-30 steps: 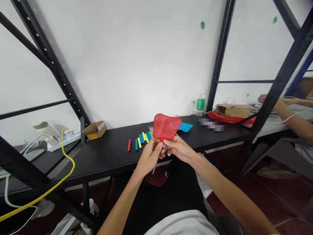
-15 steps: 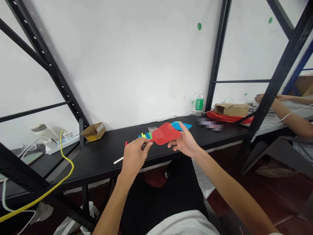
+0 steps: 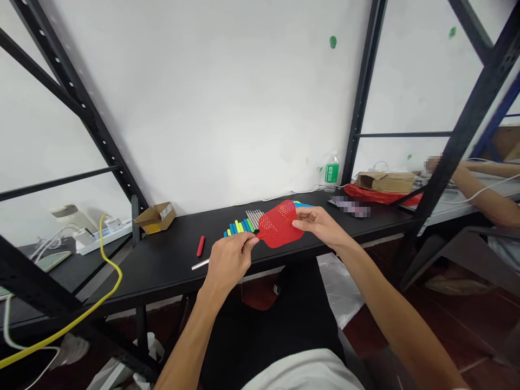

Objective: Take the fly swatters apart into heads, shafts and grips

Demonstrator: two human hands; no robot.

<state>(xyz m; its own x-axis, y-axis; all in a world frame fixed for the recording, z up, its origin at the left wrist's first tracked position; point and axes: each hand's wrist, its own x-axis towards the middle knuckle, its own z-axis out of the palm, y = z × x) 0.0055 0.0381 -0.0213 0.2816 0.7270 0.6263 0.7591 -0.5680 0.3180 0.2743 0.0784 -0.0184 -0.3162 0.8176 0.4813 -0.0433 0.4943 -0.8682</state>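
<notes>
Over the front of the black table I hold a red fly swatter head, a flat mesh paddle. My left hand is closed around its narrow neck. A metal rod sticks out to the left from under that hand. The far edge of the paddle is pinched between the thumb and fingers of my right hand. Behind lie a row of blue, yellow and green handle grips and several thin metal rods. Blue and yellow swatter heads are mostly hidden. A red handle grip lies apart, left of my left hand.
On the black table stand an open cardboard box and a water bottle. A plastic packet lies at the right. A yellow cable crosses the left end. Black rack posts flank the space; another person's arm is at far right.
My right hand has closed from spread fingers onto the paddle's right edge. The paddle has turned and dropped slightly, and the red handle grip beside my left hand is now uncovered.
</notes>
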